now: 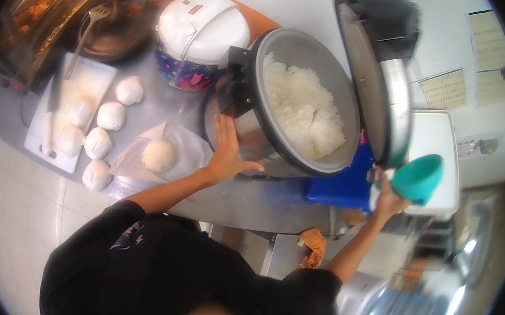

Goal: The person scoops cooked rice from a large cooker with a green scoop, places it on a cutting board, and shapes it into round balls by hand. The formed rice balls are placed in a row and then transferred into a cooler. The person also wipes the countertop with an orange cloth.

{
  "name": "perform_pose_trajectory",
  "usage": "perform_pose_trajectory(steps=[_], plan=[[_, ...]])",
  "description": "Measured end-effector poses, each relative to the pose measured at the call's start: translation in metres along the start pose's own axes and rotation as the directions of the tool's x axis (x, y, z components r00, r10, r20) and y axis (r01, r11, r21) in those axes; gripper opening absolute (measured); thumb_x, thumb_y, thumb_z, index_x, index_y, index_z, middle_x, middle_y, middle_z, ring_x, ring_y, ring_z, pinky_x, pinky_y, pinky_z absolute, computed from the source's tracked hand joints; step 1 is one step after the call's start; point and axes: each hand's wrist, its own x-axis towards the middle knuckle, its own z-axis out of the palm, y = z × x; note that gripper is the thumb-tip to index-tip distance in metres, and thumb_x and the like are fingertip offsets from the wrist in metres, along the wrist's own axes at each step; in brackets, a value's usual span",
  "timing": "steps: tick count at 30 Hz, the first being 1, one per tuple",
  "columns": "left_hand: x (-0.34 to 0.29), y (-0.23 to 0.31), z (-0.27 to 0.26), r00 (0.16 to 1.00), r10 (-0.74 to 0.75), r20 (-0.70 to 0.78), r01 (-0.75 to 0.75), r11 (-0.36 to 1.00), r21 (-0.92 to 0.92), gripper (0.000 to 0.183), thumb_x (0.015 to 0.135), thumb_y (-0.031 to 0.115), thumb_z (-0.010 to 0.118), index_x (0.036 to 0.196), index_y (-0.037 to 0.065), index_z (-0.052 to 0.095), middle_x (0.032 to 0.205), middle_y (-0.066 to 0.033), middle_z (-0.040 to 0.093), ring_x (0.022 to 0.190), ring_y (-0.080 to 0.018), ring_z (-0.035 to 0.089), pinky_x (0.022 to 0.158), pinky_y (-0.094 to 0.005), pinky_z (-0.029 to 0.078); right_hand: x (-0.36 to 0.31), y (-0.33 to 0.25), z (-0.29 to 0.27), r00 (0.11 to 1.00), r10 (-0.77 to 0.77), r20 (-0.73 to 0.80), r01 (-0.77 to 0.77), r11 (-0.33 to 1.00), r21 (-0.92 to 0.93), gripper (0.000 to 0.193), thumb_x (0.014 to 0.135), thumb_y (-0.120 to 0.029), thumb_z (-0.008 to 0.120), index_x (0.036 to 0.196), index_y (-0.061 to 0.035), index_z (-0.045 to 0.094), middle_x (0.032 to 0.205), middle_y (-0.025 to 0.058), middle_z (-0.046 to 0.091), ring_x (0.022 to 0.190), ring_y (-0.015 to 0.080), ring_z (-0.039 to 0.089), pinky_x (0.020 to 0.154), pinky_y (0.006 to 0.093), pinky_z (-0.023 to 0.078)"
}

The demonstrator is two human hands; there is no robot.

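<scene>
Left hand: open, fingers spread, palm against the steel side of the big rice cooker. Right hand: closed on the edge of a teal bowl, out to the right, just beside the lower end of the raised lid. Blurred there; cannot tell whether those fingers touch the lid too. White rice lies inside the cooker, lid standing open at its right.

Risks, by my judgement: bowl could knock the lid, being so near it; lid could drop onto the cooker's rim if jarred. A hard push from the left hand might shift the cooker on the steel counter. Bare palm on the metal could get burned, if hot. The rice ball, on its plastic sheet, lies near the left forearm; a sleeve could drag it.

Count: large cooker, one; small floral cooker, one; teal bowl, one; wrapped white balls, six; unwrapped, one; cutting board, one; knife, one; slotted spatula, one; orange cloth, one.
</scene>
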Motion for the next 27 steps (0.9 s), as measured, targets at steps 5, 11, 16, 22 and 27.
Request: perform_pose_trajectory(steps=[5,11,16,22,27], plan=[[0.001,-0.005,0.031,0.994,-0.027,-0.102,0.025,0.999,-0.021,0.147,0.049,0.050,0.089,0.146,-0.004,-0.007,0.150,-0.0343,-0.008,0.138,-0.0553,-0.006,0.107,-0.0669,0.012,-0.014,-0.023,0.022,0.960,-0.131,0.246,0.062,0.961,0.270,0.070,0.079,0.003,0.069,0.139,0.0032,0.033,0.123,0.0270,0.054,0.110,0.0346,0.057,0.082,0.0489,0.057],[0.044,-0.007,0.064,0.986,-0.070,-0.151,0.070,0.998,-0.007,0.147,0.047,0.052,0.089,0.145,-0.008,-0.002,0.149,-0.0360,-0.001,0.139,-0.0541,-0.002,0.114,-0.0565,0.011,0.069,-0.063,0.015,0.993,0.036,0.111,-0.019,0.989,-0.149,0.060,0.080,-0.016,0.076,0.128,0.0012,0.044,0.070,0.0061,0.057,0.052,0.0113,0.049,0.044,0.0263,0.037],[0.084,-0.016,0.051,0.999,-0.027,-0.038,0.023,0.994,-0.107,0.129,0.060,0.042,0.086,0.149,0.002,0.001,0.153,-0.0251,-0.004,0.141,-0.0460,0.003,0.107,-0.0601,0.025,0.130,-0.045,0.087,0.789,0.323,0.523,-0.201,0.939,-0.277,0.060,0.089,-0.036,0.063,0.132,-0.0018,0.038,0.067,0.0073,0.054,0.047,0.0131,0.049,0.043,0.0283,0.040],[0.050,-0.045,-0.075,0.951,0.013,0.310,0.011,0.997,-0.076,0.047,0.086,0.026,0.068,0.126,0.006,0.052,0.128,-0.0129,0.054,0.117,-0.0262,0.053,0.096,-0.0382,0.048,0.169,0.008,0.193,0.836,0.141,0.531,0.227,0.792,-0.567,0.051,0.093,-0.039,0.054,0.130,-0.0045,0.045,0.102,0.0219,0.063,0.093,0.0291,0.062,0.077,0.0433,0.049],[-0.030,-0.058,-0.196,0.948,-0.269,0.168,0.271,0.962,0.011,0.026,0.092,0.013,0.059,0.116,0.006,0.059,0.112,-0.0068,0.064,0.097,-0.0184,0.064,0.088,-0.0337,0.051,0.233,-0.046,0.241,0.951,-0.288,0.111,0.302,0.942,-0.145,0.047,0.094,-0.045,0.048,0.126,-0.0119,0.053,0.124,0.0248,0.055,0.119,0.0414,0.048,0.100,0.0481,0.038]])
